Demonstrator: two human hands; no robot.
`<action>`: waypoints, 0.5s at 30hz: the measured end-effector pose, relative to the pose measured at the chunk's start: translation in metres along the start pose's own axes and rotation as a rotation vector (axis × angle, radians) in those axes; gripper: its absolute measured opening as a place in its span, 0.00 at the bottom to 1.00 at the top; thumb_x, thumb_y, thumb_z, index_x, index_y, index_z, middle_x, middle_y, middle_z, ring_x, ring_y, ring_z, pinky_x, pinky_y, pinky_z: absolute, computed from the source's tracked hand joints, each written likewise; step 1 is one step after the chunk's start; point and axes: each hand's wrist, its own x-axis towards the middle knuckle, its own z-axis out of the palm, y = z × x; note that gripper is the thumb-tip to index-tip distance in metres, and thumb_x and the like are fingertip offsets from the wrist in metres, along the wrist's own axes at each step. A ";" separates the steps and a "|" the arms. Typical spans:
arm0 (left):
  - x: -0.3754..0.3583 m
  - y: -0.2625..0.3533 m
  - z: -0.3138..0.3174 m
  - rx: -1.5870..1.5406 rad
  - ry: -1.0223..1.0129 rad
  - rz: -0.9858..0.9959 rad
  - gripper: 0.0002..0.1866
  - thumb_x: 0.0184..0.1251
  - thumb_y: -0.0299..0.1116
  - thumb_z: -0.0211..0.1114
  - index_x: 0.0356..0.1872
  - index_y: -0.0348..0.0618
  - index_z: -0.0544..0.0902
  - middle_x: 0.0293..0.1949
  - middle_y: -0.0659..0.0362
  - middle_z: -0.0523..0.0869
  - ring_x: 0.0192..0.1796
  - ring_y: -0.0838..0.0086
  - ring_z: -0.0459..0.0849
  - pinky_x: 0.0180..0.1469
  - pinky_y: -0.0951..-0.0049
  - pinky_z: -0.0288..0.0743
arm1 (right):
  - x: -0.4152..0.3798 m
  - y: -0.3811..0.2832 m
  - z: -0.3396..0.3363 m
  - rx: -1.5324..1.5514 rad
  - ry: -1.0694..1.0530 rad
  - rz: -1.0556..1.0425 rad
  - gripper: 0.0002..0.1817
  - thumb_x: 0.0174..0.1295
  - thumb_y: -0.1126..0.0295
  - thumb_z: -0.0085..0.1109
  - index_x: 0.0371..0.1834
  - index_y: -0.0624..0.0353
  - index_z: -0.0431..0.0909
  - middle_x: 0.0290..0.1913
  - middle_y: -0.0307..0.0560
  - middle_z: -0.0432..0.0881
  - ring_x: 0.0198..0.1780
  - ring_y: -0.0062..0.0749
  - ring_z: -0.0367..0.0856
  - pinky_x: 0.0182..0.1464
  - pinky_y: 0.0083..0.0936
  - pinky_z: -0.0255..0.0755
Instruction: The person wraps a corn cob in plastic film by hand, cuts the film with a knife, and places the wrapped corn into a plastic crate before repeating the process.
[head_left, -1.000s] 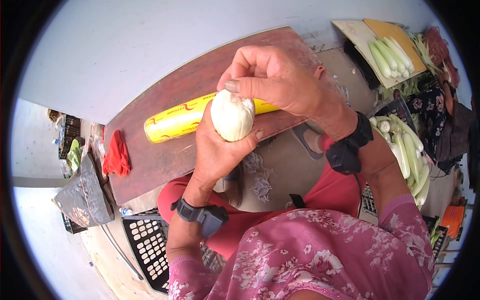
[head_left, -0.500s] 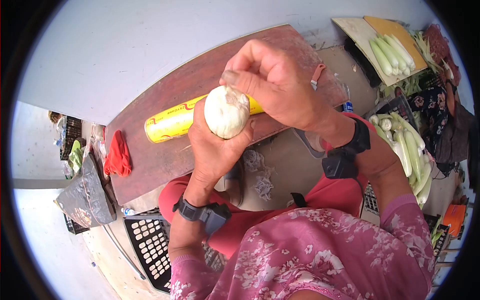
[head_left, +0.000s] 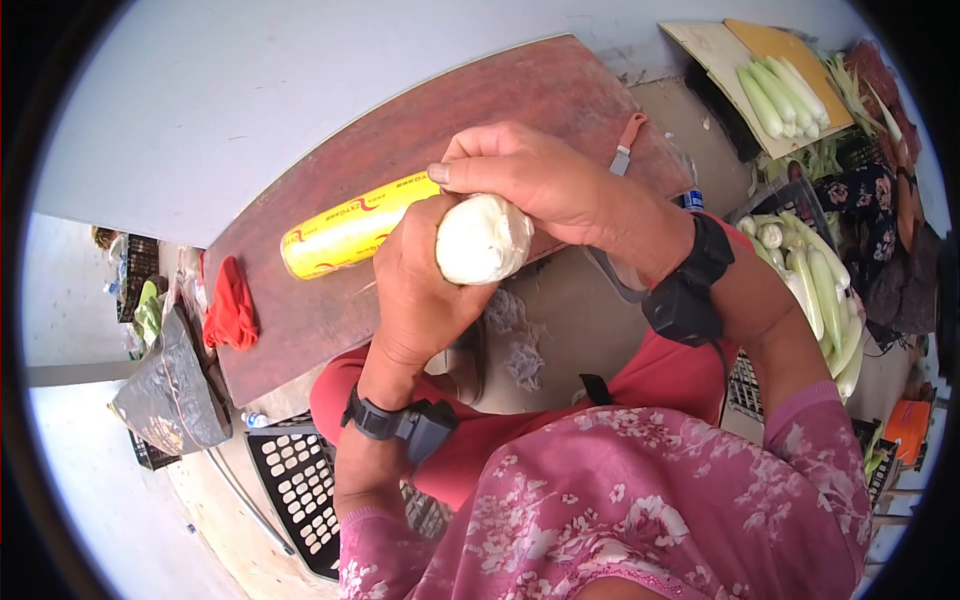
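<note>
While the left hand (head_left: 410,290) clasps produce (head_left: 484,240), the curled right hand (head_left: 545,182) overlaps yellow packaging (head_left: 340,228).

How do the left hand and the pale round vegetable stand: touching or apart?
Touching. The head view shows the left hand wrapped around the pale round vegetable, skin against its side with no gap.

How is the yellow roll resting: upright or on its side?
On its side: the yellow roll lies along the tabletop, one end hidden behind the right hand.

"ZXYG" lettering on the yellow roll (head_left: 345,230)
</note>
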 end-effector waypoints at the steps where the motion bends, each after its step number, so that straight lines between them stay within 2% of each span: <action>1: 0.000 0.001 0.000 0.050 -0.013 0.055 0.28 0.44 0.31 0.77 0.48 0.38 0.74 0.38 0.52 0.85 0.41 0.66 0.85 0.46 0.70 0.77 | 0.001 -0.001 -0.004 -0.057 -0.006 0.004 0.11 0.67 0.63 0.57 0.40 0.62 0.77 0.34 0.33 0.77 0.38 0.12 0.74 0.40 0.15 0.69; 3: -0.001 -0.002 0.001 0.062 -0.010 0.035 0.28 0.44 0.30 0.77 0.48 0.39 0.74 0.38 0.51 0.85 0.41 0.63 0.86 0.46 0.68 0.78 | 0.003 -0.006 -0.012 -0.173 -0.029 0.016 0.12 0.67 0.63 0.57 0.41 0.62 0.77 0.34 0.33 0.77 0.38 0.13 0.74 0.41 0.15 0.69; 6: -0.002 -0.007 -0.001 0.123 0.029 0.039 0.28 0.44 0.30 0.77 0.49 0.39 0.75 0.38 0.50 0.85 0.41 0.61 0.86 0.45 0.67 0.78 | 0.000 -0.020 -0.020 -0.347 0.105 -0.202 0.11 0.67 0.63 0.58 0.40 0.61 0.77 0.35 0.35 0.78 0.40 0.14 0.74 0.43 0.15 0.70; 10: -0.002 -0.011 -0.003 0.194 0.072 0.056 0.28 0.44 0.30 0.78 0.48 0.40 0.75 0.37 0.50 0.84 0.40 0.58 0.86 0.43 0.65 0.78 | -0.013 -0.039 -0.021 -0.328 0.019 -0.363 0.10 0.64 0.65 0.62 0.39 0.60 0.77 0.43 0.40 0.79 0.44 0.18 0.74 0.48 0.18 0.70; 13: -0.002 -0.012 -0.005 0.276 0.070 0.086 0.28 0.44 0.30 0.78 0.47 0.40 0.74 0.36 0.49 0.84 0.38 0.56 0.85 0.41 0.64 0.78 | -0.022 -0.039 -0.021 -0.493 -0.135 -0.511 0.09 0.60 0.70 0.66 0.39 0.60 0.77 0.48 0.43 0.77 0.49 0.22 0.74 0.53 0.22 0.68; 15: -0.002 -0.013 -0.005 0.279 0.045 0.083 0.30 0.40 0.30 0.78 0.48 0.40 0.74 0.37 0.50 0.82 0.39 0.55 0.83 0.41 0.61 0.76 | -0.025 -0.042 -0.017 -0.627 -0.202 -0.567 0.09 0.57 0.73 0.67 0.38 0.60 0.77 0.50 0.45 0.77 0.51 0.25 0.73 0.55 0.24 0.67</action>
